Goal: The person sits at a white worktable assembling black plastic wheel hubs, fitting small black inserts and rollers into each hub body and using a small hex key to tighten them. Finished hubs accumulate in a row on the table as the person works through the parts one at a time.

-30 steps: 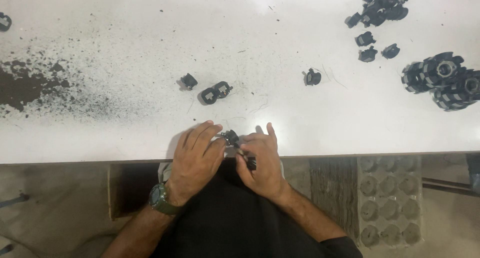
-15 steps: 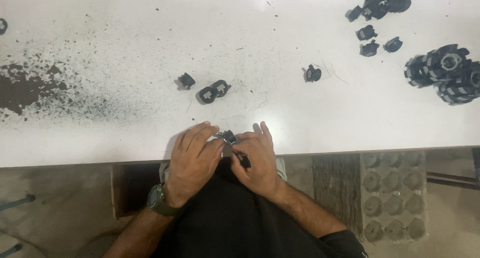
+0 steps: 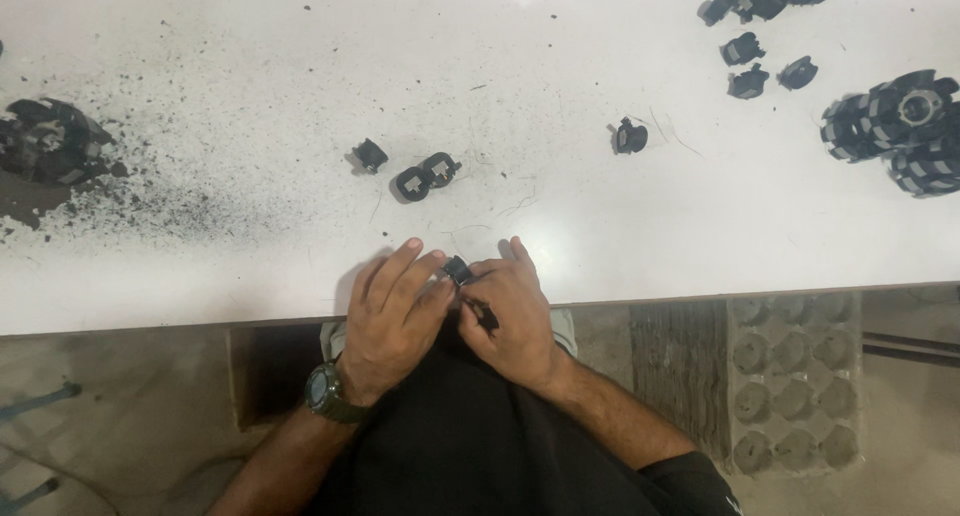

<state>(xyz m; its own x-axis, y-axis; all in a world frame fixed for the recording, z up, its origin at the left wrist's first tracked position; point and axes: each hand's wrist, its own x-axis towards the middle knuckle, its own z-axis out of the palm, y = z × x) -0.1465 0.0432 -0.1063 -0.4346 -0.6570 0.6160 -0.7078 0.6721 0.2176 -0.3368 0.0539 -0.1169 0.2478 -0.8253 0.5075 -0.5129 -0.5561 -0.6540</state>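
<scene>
A small black part [image 3: 459, 270] is pinched between the fingertips of the left hand [image 3: 392, 314] and the right hand [image 3: 510, 311], at the near edge of the white table [image 3: 250, 96]. A thin dark tool [image 3: 482, 313] is gripped in the closed right fingers. At 11 o'clock of the hands, two joined black parts [image 3: 425, 176] and a single piece [image 3: 370, 155] are laid. At 1 o'clock another piece [image 3: 630, 136] is seen; at 2 o'clock, stacked black rings [image 3: 895, 126]. Dark debris [image 3: 60, 156] is spread at 10 o'clock
</scene>
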